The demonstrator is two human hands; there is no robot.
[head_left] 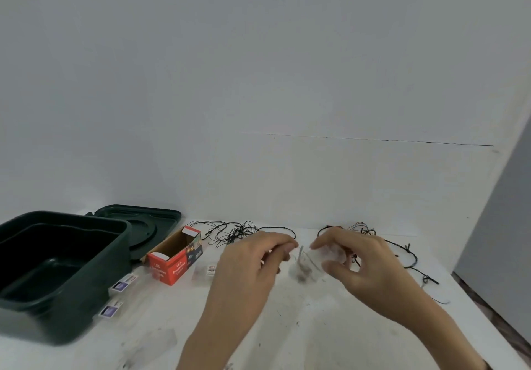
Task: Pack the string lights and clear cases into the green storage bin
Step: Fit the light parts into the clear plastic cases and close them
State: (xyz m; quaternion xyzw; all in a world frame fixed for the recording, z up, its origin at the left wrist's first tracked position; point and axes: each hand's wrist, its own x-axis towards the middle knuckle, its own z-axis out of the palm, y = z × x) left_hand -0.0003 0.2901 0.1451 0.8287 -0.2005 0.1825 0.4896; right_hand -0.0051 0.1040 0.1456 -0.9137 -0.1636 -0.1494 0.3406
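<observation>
The dark green storage bin point(61, 273) stands open and empty at the left of the white table. Black string lights point(244, 230) lie tangled along the back of the table, and more of the wire point(402, 250) runs behind my right hand. My right hand point(370, 263) grips a small clear case point(306, 266) between thumb and fingers, just above the table. My left hand point(253, 260) has its curled fingertips bunched at the case's raised flap; whether they pinch it is unclear. More clear cases with labels lie beside the bin point(123, 282), point(110, 309) and near the red box point(205, 270).
The bin's green lid point(149, 223) lies flat behind the bin. An open red LED lights box point(175, 257) lies on its side between the bin and my left hand. The table's right edge point(488, 309) runs diagonally past the wire. A white wall is close behind.
</observation>
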